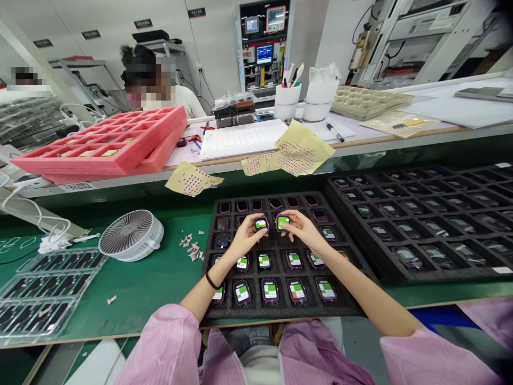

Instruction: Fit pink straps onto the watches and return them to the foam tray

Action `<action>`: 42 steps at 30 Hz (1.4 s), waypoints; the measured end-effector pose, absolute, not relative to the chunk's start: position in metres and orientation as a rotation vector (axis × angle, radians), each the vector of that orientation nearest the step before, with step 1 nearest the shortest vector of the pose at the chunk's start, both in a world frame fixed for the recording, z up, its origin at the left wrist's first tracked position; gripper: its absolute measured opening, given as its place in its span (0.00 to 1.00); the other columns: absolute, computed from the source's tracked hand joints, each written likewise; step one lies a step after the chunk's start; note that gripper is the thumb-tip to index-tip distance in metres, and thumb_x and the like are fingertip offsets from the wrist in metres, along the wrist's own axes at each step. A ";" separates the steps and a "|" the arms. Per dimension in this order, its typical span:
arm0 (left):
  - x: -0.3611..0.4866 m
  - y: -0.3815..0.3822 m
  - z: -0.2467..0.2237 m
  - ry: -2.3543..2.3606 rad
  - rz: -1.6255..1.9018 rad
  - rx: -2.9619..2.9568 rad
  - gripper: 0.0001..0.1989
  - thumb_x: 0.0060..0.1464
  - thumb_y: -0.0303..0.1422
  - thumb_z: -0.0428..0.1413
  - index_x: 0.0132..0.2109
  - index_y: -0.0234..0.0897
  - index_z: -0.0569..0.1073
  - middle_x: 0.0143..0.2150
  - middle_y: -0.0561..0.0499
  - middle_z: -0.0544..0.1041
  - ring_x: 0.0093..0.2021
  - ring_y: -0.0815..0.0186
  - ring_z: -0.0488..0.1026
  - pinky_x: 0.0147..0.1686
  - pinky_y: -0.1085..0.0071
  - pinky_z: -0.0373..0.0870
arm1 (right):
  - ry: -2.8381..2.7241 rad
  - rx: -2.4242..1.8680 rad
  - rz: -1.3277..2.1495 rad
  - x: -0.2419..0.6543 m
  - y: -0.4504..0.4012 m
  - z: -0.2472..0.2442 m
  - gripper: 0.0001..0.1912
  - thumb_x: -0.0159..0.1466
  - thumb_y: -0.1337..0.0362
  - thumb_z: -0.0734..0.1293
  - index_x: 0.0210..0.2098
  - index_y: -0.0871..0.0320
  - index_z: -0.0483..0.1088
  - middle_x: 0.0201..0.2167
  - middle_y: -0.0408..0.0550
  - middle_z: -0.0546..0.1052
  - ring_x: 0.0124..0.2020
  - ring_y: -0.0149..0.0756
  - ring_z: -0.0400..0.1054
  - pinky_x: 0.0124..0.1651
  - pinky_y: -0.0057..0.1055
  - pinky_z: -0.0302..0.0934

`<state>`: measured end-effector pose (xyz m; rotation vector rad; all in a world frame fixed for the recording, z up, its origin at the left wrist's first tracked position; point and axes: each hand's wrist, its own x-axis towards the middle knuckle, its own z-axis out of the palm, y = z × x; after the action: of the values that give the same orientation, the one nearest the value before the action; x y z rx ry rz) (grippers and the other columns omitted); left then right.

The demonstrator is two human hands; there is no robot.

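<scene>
My left hand (249, 234) is closed on a small smartwatch body (261, 223) with a lit white and green screen. Close beside it, my right hand (298, 224) grips another smartwatch body (282, 222), its screen mostly green. Both are held just above a black foam tray (280, 310) with rows of square pockets. In its nearer rows sit watch bodies with lit screens, such as one smartwatch body (270, 290) at the front. The farther rows hold watch bodies with dark screens (242, 206). My hands and forearms cover some of the middle pockets.
At right lies a second foam tray (387, 262) of watch bodies. Left are a white fan (132, 235), paper scraps (193, 250) and clear plastic trays (52, 289). The shelf ahead carries pink foam trays (120, 144), yellow sticker sheets (304, 149) and white cups (287, 101). A person (172, 96) sits beyond.
</scene>
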<state>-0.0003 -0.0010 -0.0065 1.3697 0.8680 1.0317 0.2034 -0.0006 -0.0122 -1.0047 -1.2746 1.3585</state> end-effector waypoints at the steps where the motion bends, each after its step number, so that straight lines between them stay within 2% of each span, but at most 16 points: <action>1: 0.000 -0.001 -0.007 0.869 1.031 1.371 0.26 0.49 0.38 0.63 0.52 0.37 0.65 0.44 0.47 0.74 0.35 0.66 0.75 0.25 0.77 0.65 | -1.267 -0.994 1.368 0.203 -0.001 -0.011 0.20 0.56 0.55 0.72 0.43 0.55 0.67 0.32 0.44 0.74 0.26 0.33 0.72 0.19 0.23 0.60; 5: -0.001 0.000 -0.010 0.872 1.024 1.391 0.25 0.50 0.38 0.62 0.53 0.38 0.65 0.45 0.46 0.74 0.37 0.66 0.75 0.27 0.76 0.67 | -1.250 -0.966 1.384 0.203 -0.004 -0.007 0.18 0.59 0.53 0.69 0.44 0.55 0.68 0.31 0.44 0.74 0.26 0.33 0.73 0.20 0.24 0.61; 9: -0.002 0.001 -0.015 0.876 1.027 1.501 0.27 0.48 0.33 0.63 0.54 0.38 0.63 0.49 0.44 0.73 0.41 0.65 0.74 0.33 0.74 0.69 | -1.210 -0.965 1.415 0.204 -0.004 -0.007 0.18 0.59 0.52 0.68 0.43 0.56 0.69 0.29 0.44 0.74 0.26 0.34 0.73 0.19 0.24 0.60; 12: -0.001 0.000 -0.015 0.891 1.027 1.678 0.26 0.50 0.30 0.60 0.56 0.37 0.63 0.48 0.44 0.74 0.42 0.64 0.74 0.35 0.73 0.70 | -1.198 -0.967 1.449 0.203 -0.003 -0.007 0.18 0.60 0.51 0.67 0.42 0.57 0.70 0.28 0.45 0.74 0.26 0.35 0.73 0.19 0.25 0.61; 16: -0.002 -0.003 -0.007 0.913 1.057 2.091 0.22 0.52 0.28 0.60 0.55 0.39 0.67 0.49 0.45 0.73 0.48 0.60 0.72 0.45 0.64 0.72 | -1.270 -0.973 1.457 0.195 -0.005 -0.009 0.18 0.60 0.50 0.66 0.43 0.56 0.70 0.29 0.45 0.74 0.27 0.35 0.73 0.20 0.26 0.62; 20: -0.004 0.000 -0.003 0.969 1.020 2.468 0.23 0.52 0.29 0.61 0.56 0.39 0.67 0.52 0.43 0.72 0.54 0.56 0.68 0.54 0.56 0.67 | -1.443 -1.067 1.317 0.185 -0.011 -0.011 0.22 0.62 0.49 0.64 0.48 0.57 0.70 0.27 0.43 0.73 0.24 0.35 0.71 0.22 0.29 0.64; 25: -0.008 -0.001 -0.003 1.110 0.798 2.728 0.25 0.52 0.24 0.57 0.57 0.37 0.66 0.55 0.41 0.72 0.55 0.55 0.69 0.51 0.56 0.67 | -1.687 -1.223 1.115 0.184 -0.020 -0.007 0.27 0.64 0.53 0.61 0.60 0.57 0.65 0.22 0.39 0.70 0.18 0.31 0.67 0.30 0.33 0.67; 30: -0.010 -0.003 -0.001 1.068 0.849 2.826 0.26 0.49 0.24 0.59 0.56 0.34 0.67 0.54 0.41 0.74 0.54 0.55 0.70 0.51 0.57 0.66 | -1.697 -1.134 1.166 0.189 -0.022 -0.001 0.29 0.62 0.53 0.64 0.60 0.58 0.67 0.28 0.42 0.73 0.24 0.32 0.68 0.30 0.32 0.69; 34: -0.011 0.000 -0.003 0.981 0.930 2.809 0.25 0.50 0.24 0.60 0.56 0.35 0.68 0.53 0.41 0.75 0.53 0.55 0.72 0.50 0.58 0.67 | -1.695 -1.100 1.229 0.191 -0.021 -0.001 0.30 0.61 0.53 0.66 0.60 0.58 0.66 0.29 0.43 0.75 0.27 0.34 0.70 0.32 0.33 0.70; 37: -0.012 0.001 -0.002 0.923 1.096 2.683 0.23 0.51 0.29 0.61 0.55 0.37 0.70 0.51 0.42 0.77 0.50 0.57 0.73 0.49 0.58 0.68 | -1.621 -1.020 1.321 0.192 -0.019 0.000 0.30 0.59 0.53 0.69 0.60 0.56 0.68 0.39 0.48 0.79 0.40 0.41 0.74 0.42 0.38 0.71; 39: -0.011 0.000 -0.001 0.891 1.214 2.593 0.22 0.51 0.33 0.62 0.53 0.38 0.71 0.50 0.43 0.78 0.49 0.57 0.73 0.50 0.58 0.68 | -1.523 -0.940 1.417 0.191 -0.018 0.002 0.30 0.57 0.53 0.71 0.58 0.54 0.70 0.46 0.50 0.79 0.49 0.45 0.72 0.52 0.42 0.68; 42: -0.009 -0.003 0.002 0.847 1.289 2.523 0.22 0.51 0.35 0.63 0.53 0.39 0.71 0.49 0.43 0.78 0.50 0.56 0.72 0.51 0.56 0.67 | -1.384 -0.902 1.554 0.190 -0.019 0.004 0.29 0.54 0.54 0.74 0.54 0.54 0.73 0.48 0.51 0.79 0.51 0.44 0.71 0.57 0.45 0.63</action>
<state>-0.0093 -0.0027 0.0019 2.5234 0.8467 1.2894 0.1898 -0.0187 0.0044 -0.9018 -1.3836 1.5539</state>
